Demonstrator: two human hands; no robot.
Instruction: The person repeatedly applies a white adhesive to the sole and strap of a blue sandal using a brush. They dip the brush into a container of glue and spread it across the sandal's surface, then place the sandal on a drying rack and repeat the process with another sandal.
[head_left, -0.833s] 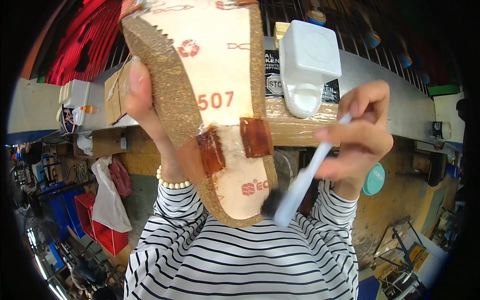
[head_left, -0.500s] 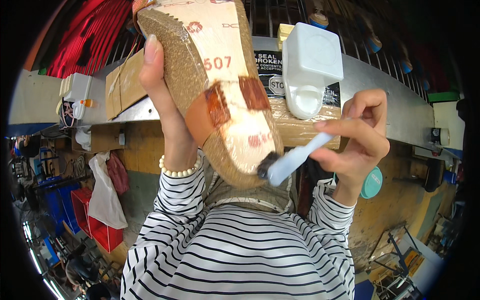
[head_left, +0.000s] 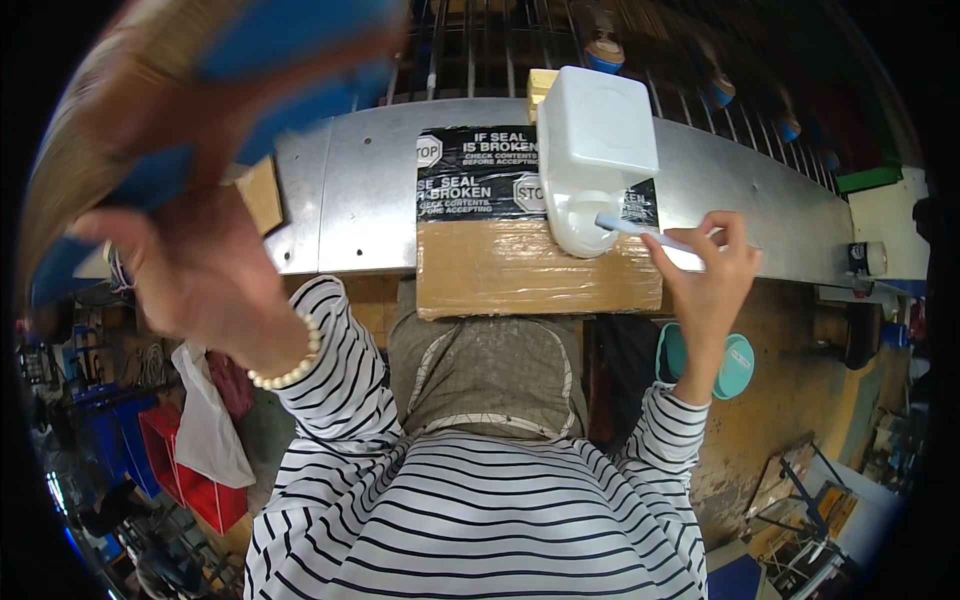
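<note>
My left hand (head_left: 195, 270) holds a shoe sole (head_left: 200, 90) up close to the camera at the upper left; it is blurred, with a tan cork-like edge and a blue face. My right hand (head_left: 705, 270) grips a white brush (head_left: 640, 228) and its tip sits in the opening of a white plastic container (head_left: 595, 150). The container rests on a cardboard box (head_left: 520, 270) with black tape, lying on a metal bench (head_left: 350, 200). A bead bracelet is on my left wrist.
A teal round lid or bowl (head_left: 735, 365) lies below the bench at the right. A white bag (head_left: 210, 430) and red crates (head_left: 170, 460) are at the lower left. A small cardboard piece (head_left: 262, 195) sits on the bench's left part. Metal bars run behind the bench.
The brush has left the sole and moved right into the white container. My left hand has swung the sole up and left, turning its blue face toward the camera.
</note>
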